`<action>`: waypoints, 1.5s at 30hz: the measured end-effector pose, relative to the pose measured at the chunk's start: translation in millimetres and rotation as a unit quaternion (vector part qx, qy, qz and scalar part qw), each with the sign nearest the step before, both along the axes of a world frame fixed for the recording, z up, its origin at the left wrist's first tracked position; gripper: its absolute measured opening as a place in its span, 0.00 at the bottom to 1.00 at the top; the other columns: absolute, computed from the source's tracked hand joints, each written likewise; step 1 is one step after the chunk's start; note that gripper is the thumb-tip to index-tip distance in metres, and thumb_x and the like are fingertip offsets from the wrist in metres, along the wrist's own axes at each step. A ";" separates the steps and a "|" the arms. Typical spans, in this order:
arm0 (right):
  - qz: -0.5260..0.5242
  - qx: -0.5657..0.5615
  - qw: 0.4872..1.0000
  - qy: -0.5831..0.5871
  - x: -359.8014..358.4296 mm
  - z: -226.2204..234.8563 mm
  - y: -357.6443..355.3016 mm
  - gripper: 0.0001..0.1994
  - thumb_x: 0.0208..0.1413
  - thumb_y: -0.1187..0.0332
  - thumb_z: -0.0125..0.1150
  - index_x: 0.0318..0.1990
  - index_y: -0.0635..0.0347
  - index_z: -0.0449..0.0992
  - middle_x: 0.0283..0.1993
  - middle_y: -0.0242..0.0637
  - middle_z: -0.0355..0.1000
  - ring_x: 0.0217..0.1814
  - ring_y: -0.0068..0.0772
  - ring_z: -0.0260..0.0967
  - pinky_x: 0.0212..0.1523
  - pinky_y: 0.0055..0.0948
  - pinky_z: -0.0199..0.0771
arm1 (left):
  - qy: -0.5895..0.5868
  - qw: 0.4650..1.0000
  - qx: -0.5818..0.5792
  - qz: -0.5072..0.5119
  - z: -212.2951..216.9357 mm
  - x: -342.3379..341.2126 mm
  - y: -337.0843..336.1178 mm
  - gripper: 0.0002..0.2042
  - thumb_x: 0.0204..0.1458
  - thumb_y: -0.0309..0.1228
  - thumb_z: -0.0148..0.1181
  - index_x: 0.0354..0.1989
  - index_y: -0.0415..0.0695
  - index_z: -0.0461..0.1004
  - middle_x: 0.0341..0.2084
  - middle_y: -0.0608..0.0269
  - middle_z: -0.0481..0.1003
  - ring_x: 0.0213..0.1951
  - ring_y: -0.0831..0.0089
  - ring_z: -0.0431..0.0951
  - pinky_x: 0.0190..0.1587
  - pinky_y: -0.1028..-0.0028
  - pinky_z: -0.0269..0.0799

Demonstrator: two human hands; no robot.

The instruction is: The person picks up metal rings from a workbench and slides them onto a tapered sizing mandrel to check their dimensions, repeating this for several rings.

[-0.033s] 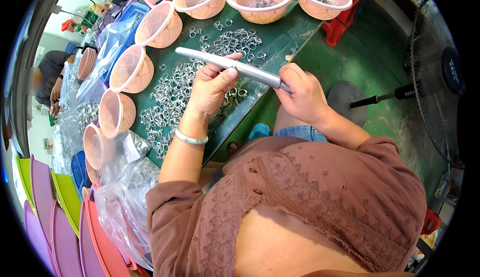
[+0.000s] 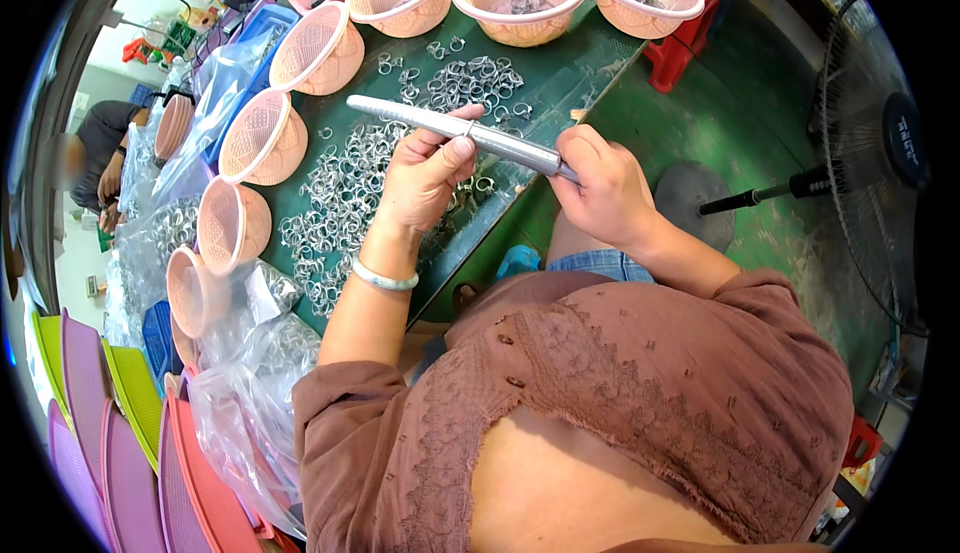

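Observation:
A tapered silver ring mandrel (image 2: 405, 111) slants across the table's near edge, its thin tip pointing left. My right hand (image 2: 608, 185) is closed around its dark handle at the thick end. About midway along the mandrel, my left hand (image 2: 430, 168) pinches a thin ring (image 2: 470, 128) that sits around it, thumb in front and fingers behind. Below and beyond the left hand, a heap of loose silver rings (image 2: 345, 188) covers the green tabletop (image 2: 350, 108). A smaller pile of rings (image 2: 475, 83) lies beyond the mandrel.
Pink mesh baskets (image 2: 318, 50) curve along the table's far and left sides; a few hold rings. Clear plastic bags (image 2: 240, 393) and stacked coloured baskets (image 2: 130, 453) crowd the left. A standing fan (image 2: 850, 168) and red stool (image 2: 685, 48) are at right. Another person (image 2: 100, 153) sits far left.

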State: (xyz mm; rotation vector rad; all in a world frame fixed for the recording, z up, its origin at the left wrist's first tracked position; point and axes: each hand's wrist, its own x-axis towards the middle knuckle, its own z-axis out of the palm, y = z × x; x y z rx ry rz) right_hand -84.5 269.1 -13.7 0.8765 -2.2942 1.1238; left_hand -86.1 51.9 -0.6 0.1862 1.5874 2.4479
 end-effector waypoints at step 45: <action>0.033 -0.109 0.983 -0.144 3.0 -24.2 53.0 0.07 0.37 0.77 0.60 0.24 0.63 0.68 0.24 0.39 0.64 0.26 0.37 0.62 0.27 0.30 0.60 | 0.000 0.987 -0.065 0.149 52.7 -63.7 -7.9 0.12 0.52 0.36 0.55 0.37 0.41 0.68 0.17 0.73 0.60 0.17 0.85 0.57 0.18 0.84 0.50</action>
